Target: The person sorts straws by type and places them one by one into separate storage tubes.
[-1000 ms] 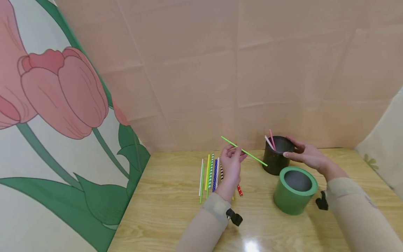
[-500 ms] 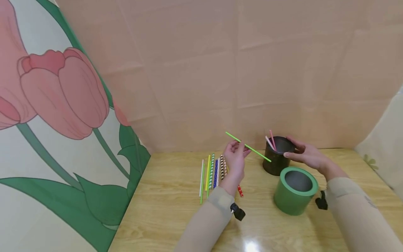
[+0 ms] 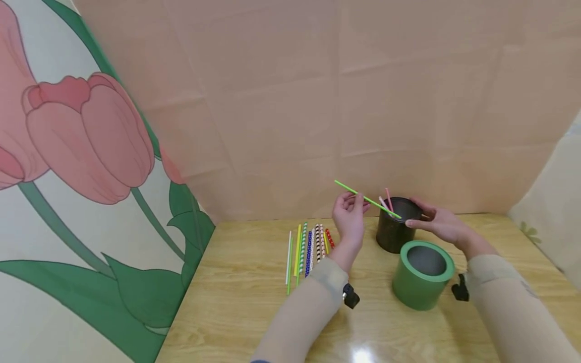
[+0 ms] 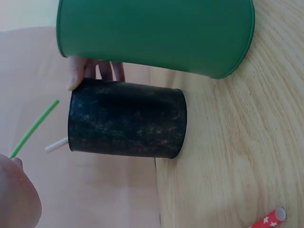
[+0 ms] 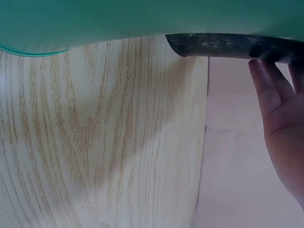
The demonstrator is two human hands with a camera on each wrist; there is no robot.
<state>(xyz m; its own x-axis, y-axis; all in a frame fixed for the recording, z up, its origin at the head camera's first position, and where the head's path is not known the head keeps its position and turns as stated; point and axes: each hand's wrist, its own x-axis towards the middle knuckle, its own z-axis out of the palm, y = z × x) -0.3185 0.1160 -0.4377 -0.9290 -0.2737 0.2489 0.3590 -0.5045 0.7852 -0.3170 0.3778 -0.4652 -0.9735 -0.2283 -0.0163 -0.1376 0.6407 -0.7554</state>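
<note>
My left hand pinches a lime-green straw between thumb and fingers. The straw slants down to the right, and its lower end overlaps the mouth of a black cylindrical cup in the head view. A pink straw and a white straw stick out of that cup. At the cup's right side, my right hand grips the rim, thumb on the near side and fingers behind. In the right wrist view the fingers touch the black wall. A green cup stands just in front.
Several straws, plain, striped and dotted, lie side by side on the wooden table, left of the cups. Among them is a red straw with white stars. A pinkish cloth backdrop rises behind the table; a tulip-printed panel stands at the left.
My left hand has moved right and away from me with the lime-green straw, bringing its lower end over the black cup's mouth. The right hand keeps its grip on the cup.
</note>
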